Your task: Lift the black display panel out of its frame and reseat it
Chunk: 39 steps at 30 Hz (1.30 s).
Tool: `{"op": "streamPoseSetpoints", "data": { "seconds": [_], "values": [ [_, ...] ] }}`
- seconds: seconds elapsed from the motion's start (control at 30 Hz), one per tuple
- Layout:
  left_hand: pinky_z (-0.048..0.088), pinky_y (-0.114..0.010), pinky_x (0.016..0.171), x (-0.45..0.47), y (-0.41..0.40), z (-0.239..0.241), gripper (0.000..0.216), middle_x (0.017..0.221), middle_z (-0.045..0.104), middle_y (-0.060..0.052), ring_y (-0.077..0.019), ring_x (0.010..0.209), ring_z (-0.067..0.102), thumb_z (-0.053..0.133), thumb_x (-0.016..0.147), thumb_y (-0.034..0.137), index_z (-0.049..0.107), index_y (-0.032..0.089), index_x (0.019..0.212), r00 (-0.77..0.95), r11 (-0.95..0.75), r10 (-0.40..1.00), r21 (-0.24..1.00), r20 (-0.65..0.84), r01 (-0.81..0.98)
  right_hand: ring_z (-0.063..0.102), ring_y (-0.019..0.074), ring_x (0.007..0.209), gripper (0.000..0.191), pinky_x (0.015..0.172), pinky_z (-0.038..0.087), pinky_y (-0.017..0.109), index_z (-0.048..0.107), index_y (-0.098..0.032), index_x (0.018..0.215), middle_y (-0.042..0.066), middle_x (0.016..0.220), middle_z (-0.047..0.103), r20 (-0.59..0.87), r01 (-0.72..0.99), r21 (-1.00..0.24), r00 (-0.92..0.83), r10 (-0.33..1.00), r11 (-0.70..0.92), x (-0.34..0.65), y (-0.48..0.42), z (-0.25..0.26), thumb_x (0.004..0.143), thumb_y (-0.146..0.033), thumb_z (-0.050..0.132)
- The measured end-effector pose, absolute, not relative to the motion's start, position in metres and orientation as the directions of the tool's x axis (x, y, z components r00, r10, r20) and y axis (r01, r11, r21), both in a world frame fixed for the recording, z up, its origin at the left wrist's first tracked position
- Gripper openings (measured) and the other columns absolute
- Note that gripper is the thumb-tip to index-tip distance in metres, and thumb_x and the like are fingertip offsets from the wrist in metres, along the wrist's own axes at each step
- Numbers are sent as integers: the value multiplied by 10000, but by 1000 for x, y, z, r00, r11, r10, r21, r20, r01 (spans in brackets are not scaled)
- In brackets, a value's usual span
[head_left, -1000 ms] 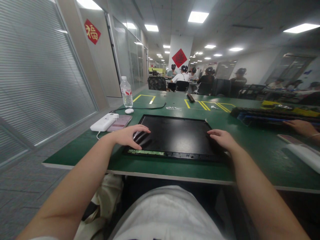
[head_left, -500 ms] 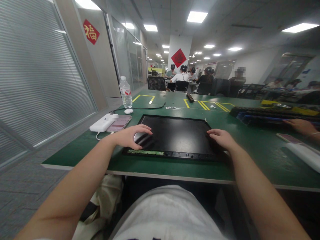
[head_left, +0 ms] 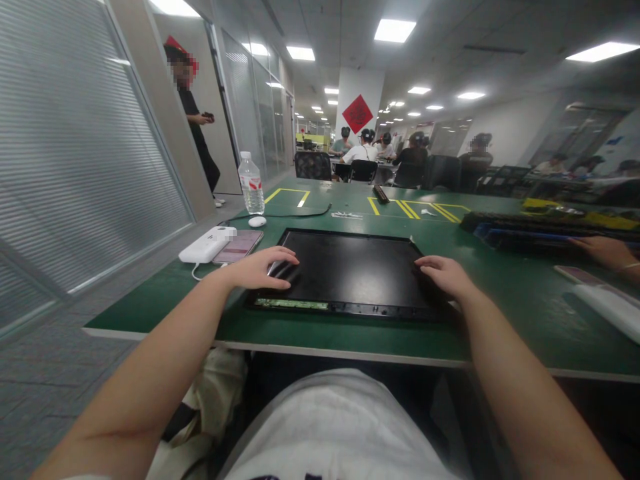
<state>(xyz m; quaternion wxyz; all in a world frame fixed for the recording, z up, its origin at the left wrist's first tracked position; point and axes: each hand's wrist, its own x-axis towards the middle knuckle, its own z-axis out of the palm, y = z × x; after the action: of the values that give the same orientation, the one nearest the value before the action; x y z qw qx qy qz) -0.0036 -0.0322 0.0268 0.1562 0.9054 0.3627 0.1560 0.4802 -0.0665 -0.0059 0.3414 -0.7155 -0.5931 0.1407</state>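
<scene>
A black flat display panel in a thin black frame lies flat on the green table in front of me. Along its near edge, on the left, runs a narrow green circuit board. My left hand is over the panel's left edge, thumb and fingers spread apart, with a reflection below them on the glossy surface. At the right edge, my right hand has its fingers together and bent over the frame; its underside is hidden.
Left of the panel are a white power bank, a phone, a white oval case and a water bottle. A black cable lies behind. At right, a co-worker's hand touches a long dark part.
My left thumb has moved up slightly, closer to its fingers. My right hand and the panel stay nearly in place. A person has appeared by the door at far left.
</scene>
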Motion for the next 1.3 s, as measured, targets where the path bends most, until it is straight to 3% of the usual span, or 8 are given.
{"op": "streamPoseSetpoints", "data": {
  "seconds": [0.1,0.27,0.63,0.93,1.3],
  "values": [
    [404,-438,1141,-6,-24,21,509,1418,599,-170,-332,1315,571,640,829,500,722,180,1215,540,-577,816,344,205,741,691,212,991,260,933,492,319,798,-241,985,47,1029,778,214,779,-614,321,923,-129,483,-67,-2,790,-246,626],
    [409,-496,1130,-11,-12,14,433,1312,673,-206,-391,1263,598,548,849,360,765,139,1152,390,-437,896,273,211,857,685,227,812,288,778,512,328,815,-212,990,78,891,765,161,792,-541,428,889,-284,488,-68,1,766,-225,634],
    [455,-380,1091,-2,-12,12,508,1288,728,-186,-324,1214,662,496,786,132,758,113,1221,367,-391,917,181,152,902,707,228,825,380,755,523,304,818,-215,1086,88,956,787,67,804,-467,448,892,-368,487,-67,0,762,-173,624],
    [455,-356,1096,1,-16,16,541,1290,733,-165,-306,1227,656,492,758,104,760,117,1227,357,-385,919,188,167,903,718,235,961,446,838,528,290,820,-221,1072,79,1063,787,73,815,-456,434,898,-357,487,-68,-1,714,-78,596],
    [410,-399,1138,1,-16,12,519,1370,694,-159,-314,1305,609,499,795,125,711,134,1269,285,-321,946,320,153,891,715,217,855,444,794,531,286,817,-216,1068,78,977,787,55,788,-497,446,894,-363,490,-66,-4,704,-87,597]
  ]
}}
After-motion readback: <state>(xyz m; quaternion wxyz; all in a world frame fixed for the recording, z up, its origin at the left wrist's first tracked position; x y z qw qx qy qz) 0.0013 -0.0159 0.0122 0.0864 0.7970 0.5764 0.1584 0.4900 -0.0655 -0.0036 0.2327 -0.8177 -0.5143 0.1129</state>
